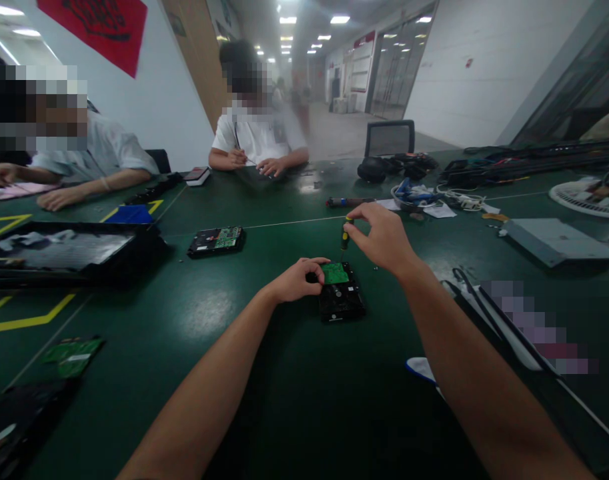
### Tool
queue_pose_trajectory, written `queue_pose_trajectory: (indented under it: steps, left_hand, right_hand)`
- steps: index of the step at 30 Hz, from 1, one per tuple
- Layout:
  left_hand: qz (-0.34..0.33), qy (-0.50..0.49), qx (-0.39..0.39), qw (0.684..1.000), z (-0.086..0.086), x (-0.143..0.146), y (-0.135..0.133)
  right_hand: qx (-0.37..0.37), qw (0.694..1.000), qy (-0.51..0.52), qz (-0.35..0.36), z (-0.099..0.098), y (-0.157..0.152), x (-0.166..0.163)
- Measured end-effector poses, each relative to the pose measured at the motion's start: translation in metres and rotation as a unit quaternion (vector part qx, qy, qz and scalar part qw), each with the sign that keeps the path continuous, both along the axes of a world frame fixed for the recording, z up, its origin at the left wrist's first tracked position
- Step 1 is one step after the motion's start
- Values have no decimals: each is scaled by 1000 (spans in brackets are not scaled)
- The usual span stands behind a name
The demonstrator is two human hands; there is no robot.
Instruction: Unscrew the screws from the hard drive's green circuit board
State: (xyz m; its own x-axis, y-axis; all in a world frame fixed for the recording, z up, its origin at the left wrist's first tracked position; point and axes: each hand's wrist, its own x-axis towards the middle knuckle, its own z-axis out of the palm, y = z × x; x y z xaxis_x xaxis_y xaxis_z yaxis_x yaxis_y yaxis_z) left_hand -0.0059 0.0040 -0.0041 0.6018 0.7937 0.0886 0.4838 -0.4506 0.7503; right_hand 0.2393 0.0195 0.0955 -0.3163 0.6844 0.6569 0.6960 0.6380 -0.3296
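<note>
A black hard drive with a green circuit board lies on the dark green table in front of me. My left hand grips the drive's left edge, its fingers curled against the side. Pinched in my right hand is a small yellow and black screwdriver, held upright with its tip down at the far edge of the drive. Whether the tip sits in a screw is too small to tell. A second hard drive rests farther off to the left, board side up.
A black tray-like housing stands at left. Nearer lies a loose green circuit board. At right are a metal box, a bundle of cables and long strips. Two people sit across the table, one handling small parts.
</note>
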Motion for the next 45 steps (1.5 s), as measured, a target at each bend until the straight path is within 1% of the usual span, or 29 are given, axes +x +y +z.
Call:
queue_pose_trajectory:
  steps: [5, 12, 18, 24, 26, 30, 37, 42, 45]
  left_hand:
    - [-3, 2, 2, 1000, 1, 0, 0]
    - [-2, -4, 4, 1000, -2, 0, 1]
    - [-5, -10, -2, 1000, -4, 0, 3]
    - [-5, -13, -5, 1000, -5, -1, 3]
    - [-4, -15, -6, 1000, -5, -1, 3]
    - [-3, -11, -2, 1000, -4, -1, 3]
    - [-3, -9, -2, 1000, -2, 0, 1]
    - [-3, -7, -1, 1000, -1, 0, 1]
    - [-4, -10, 5, 1000, -2, 0, 1]
  right_hand:
    - [-12, 1000, 5, -11, 0, 1, 1]
    - [10, 1000, -14, -4, 1, -1, 1]
    - [5, 1000, -1, -24, 0, 0, 0]
    - [16, 1000, -14, -7, -2, 1, 1]
    - [19, 1000, -12, -15, -3, 2, 1]
    - [11, 999, 0, -33, -3, 3, 1]
    - [15, 1000, -15, -8, -2, 2, 1]
    - [5, 1000, -9, -28, -1, 1, 1]
    - [-2, 1000, -8, -27, -1, 1, 0]
